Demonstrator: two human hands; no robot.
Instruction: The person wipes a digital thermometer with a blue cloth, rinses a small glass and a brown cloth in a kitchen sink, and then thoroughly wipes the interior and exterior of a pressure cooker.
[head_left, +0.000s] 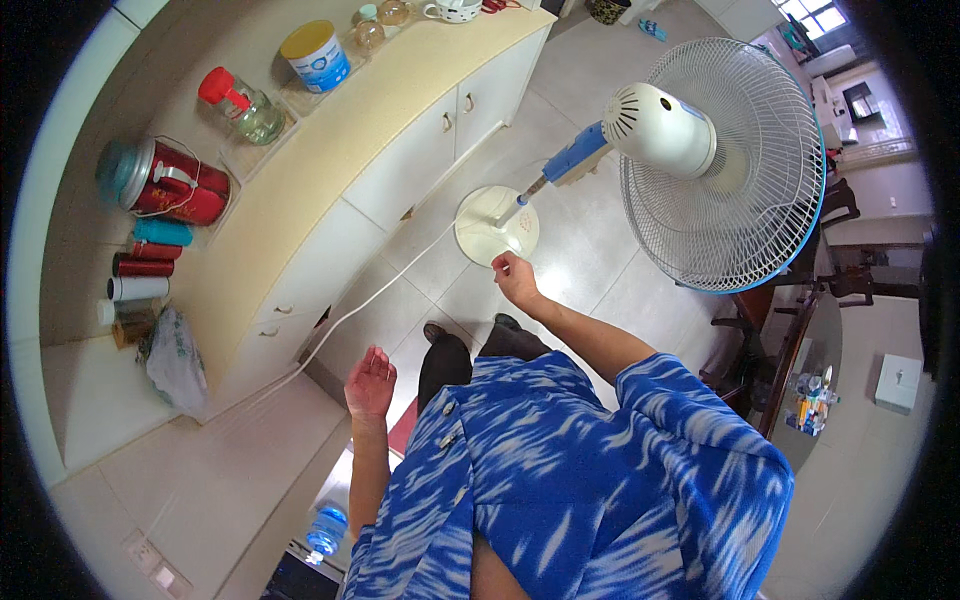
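Observation:
My left hand (371, 382) is raised with its palm up and fingers slightly curled, holding nothing, beside the white power cord (371, 298). Near the round base (480, 225) of a standing fan, my right hand (515, 277) has its fingers bent and thumb close to them; no object shows in it. From the base a pole rises to a blue control section (576, 154) and a white motor housing (637, 120). The wire fan cage (750, 217) with a blue rim faces away to the right. The cord runs from the base toward the lower left wall.
A curved cabinet (397, 176) on the left carries a red thermos jug (180, 184), a red-lidded glass jar (255, 112), a tin (319, 60) and several cups. Dark chairs and a round table (817, 345) stand at right. A blue water bottle (328, 529) is at lower left.

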